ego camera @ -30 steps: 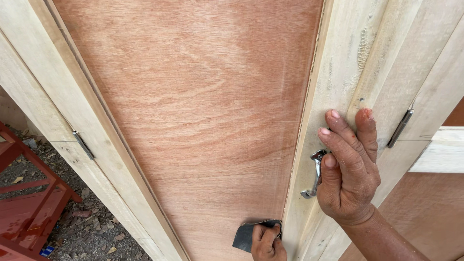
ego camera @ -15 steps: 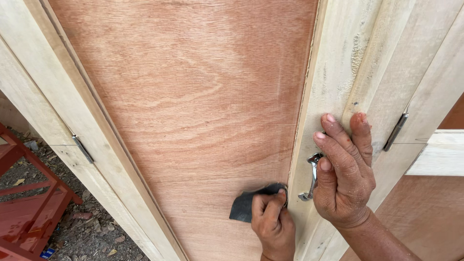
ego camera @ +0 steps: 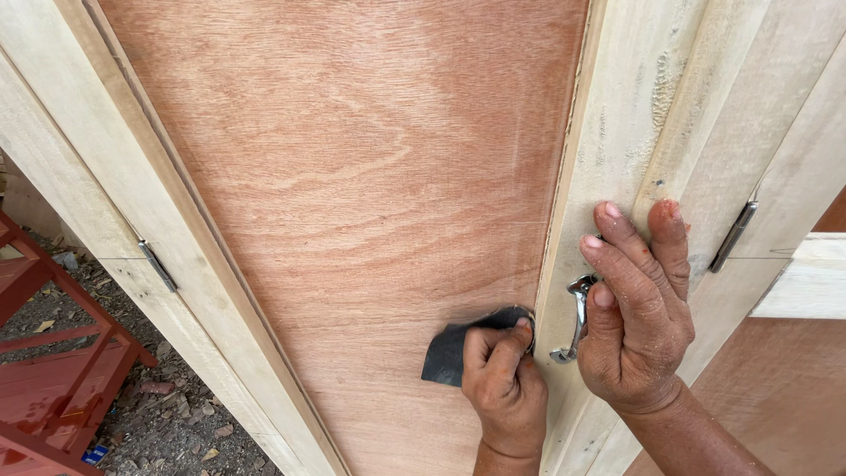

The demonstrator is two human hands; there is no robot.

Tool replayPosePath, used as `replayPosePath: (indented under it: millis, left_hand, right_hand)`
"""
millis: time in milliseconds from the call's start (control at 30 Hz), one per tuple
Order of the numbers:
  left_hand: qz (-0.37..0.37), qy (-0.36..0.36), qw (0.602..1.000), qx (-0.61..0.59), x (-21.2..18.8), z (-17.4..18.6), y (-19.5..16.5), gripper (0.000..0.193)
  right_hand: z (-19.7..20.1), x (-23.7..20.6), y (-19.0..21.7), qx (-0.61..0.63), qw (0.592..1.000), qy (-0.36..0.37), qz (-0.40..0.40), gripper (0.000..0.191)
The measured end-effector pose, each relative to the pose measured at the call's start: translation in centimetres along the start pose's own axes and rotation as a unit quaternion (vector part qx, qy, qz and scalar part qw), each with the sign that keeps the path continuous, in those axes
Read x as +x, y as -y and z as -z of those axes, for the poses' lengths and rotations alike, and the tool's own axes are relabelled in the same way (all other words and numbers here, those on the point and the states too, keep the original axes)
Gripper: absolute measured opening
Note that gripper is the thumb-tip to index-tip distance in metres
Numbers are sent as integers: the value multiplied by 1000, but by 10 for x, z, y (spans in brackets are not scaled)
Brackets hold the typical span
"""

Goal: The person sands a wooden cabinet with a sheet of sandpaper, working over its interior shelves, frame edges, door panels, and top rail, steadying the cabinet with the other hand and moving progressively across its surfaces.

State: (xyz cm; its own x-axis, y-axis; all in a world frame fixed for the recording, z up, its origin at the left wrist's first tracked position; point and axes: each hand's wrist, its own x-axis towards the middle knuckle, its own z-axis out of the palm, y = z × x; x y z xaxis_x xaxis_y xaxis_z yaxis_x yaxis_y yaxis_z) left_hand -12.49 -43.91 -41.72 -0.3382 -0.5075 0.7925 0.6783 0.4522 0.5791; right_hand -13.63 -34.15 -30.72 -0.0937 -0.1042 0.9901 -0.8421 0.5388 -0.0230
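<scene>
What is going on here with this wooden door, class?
A person presses a dark piece of sandpaper with the left hand against the reddish plywood panel, close to the pale wooden frame. The right hand rests flat on that frame beside a metal door handle. A metal hinge shows on the left frame.

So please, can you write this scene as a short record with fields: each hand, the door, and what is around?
left hand: left hand presses a dark sheet of sandpaper on the reddish door panel, close to its right edge
right hand: right hand lies flat on the pale wooden frame, beside the metal handle
hinges: one hinge at left, another hinge at right
surroundings: red metal stand on gravel, lower left
</scene>
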Motion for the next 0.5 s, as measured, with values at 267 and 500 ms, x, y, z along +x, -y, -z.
replayPosePath:
  millis: [267, 500]
  left_hand:
    - [23, 31, 999, 2, 20, 10, -18, 24]
    - [-57, -14, 997, -42, 110, -29, -64, 23]
  right_hand:
    - [0, 0, -1, 15, 1000, 2, -4, 27]
    - [-1, 2, 1, 22, 1000, -1, 1, 34]
